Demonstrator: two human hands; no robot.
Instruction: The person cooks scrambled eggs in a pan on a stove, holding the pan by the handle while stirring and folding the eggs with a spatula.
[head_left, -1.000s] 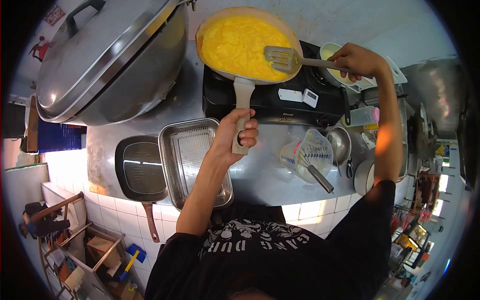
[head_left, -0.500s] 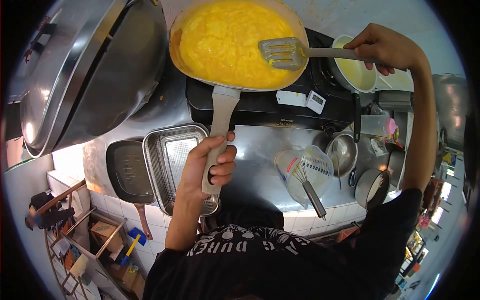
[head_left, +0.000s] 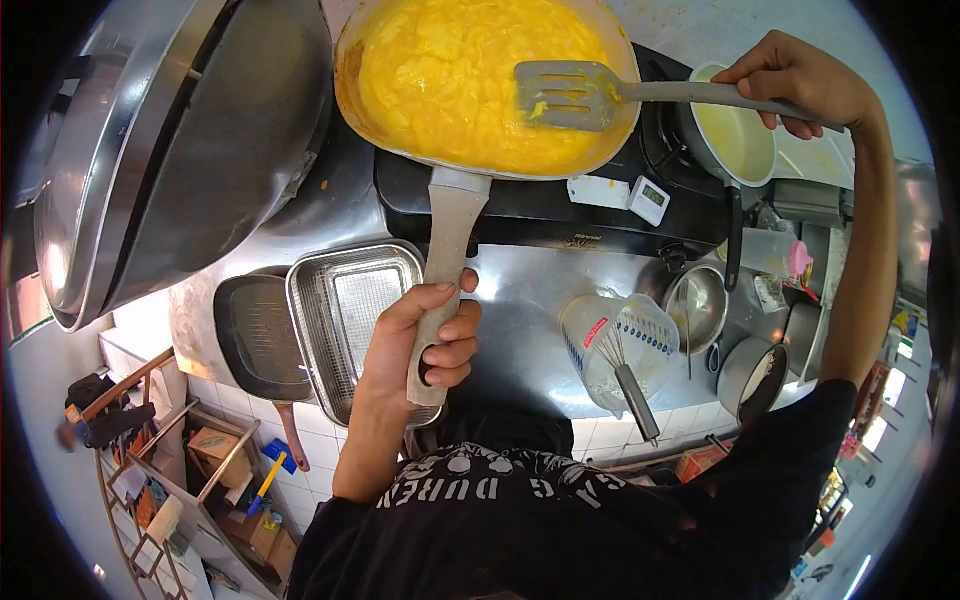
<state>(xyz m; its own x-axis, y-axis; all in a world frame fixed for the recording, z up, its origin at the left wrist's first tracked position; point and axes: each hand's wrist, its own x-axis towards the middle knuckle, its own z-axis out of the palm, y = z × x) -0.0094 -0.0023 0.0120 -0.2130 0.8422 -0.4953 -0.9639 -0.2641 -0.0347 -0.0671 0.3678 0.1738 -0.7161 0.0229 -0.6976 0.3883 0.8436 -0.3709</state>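
My left hand (head_left: 428, 335) is wrapped round the beige handle of a frying pan (head_left: 460, 205), which sits over the black stove. Soft, partly set yellow egg (head_left: 450, 75) fills the pan. Between the fingers of my right hand (head_left: 800, 88) is the handle of a grey slotted spatula (head_left: 570, 95). Its blade lies on the egg at the pan's right side, with bits of egg stuck to it.
The black gas stove (head_left: 520, 225) carries a white timer (head_left: 649, 201) and a white pot (head_left: 735, 140). In front stand a wire-lined metal tray (head_left: 300, 300), a square pan (head_left: 262, 340) and a plastic jug (head_left: 655, 345) with a whisk (head_left: 632, 390). A large metal vessel (head_left: 230, 150) rises at left.
The spatula blade looks turned flatter and slightly higher over the egg, and my right hand has shifted right. My left hand keeps its hold on the pan handle; the view has shifted slightly.
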